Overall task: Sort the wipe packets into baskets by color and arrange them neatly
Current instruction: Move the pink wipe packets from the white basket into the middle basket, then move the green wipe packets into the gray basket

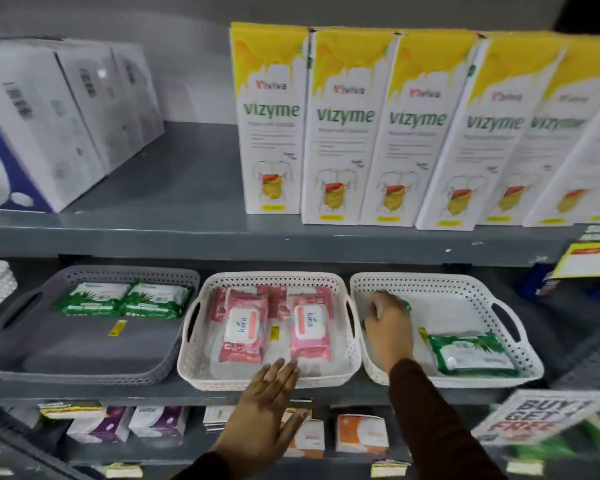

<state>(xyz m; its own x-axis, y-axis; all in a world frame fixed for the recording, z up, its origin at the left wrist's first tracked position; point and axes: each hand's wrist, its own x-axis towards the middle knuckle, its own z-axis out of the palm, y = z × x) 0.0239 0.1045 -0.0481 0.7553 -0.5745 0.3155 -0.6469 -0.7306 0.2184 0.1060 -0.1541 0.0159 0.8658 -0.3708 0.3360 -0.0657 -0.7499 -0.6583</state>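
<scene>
Reaching into the right white basket [506, 313], the right hand [388, 323] covers a green wipe packet [405, 304] at its 10 o'clock corner; grip unclear. The left hand [267, 407] lies flat, fingers spread, at 6 o'clock of the middle basket [271, 375].

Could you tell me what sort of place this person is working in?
Most likely a shop aisle, perhaps a pharmacy. Grey metal shelves hold a row of identical yellow-and-white boxes, a promotional sign reads "buy, get, free", and small price tags sit on the shelf edge below.
</scene>
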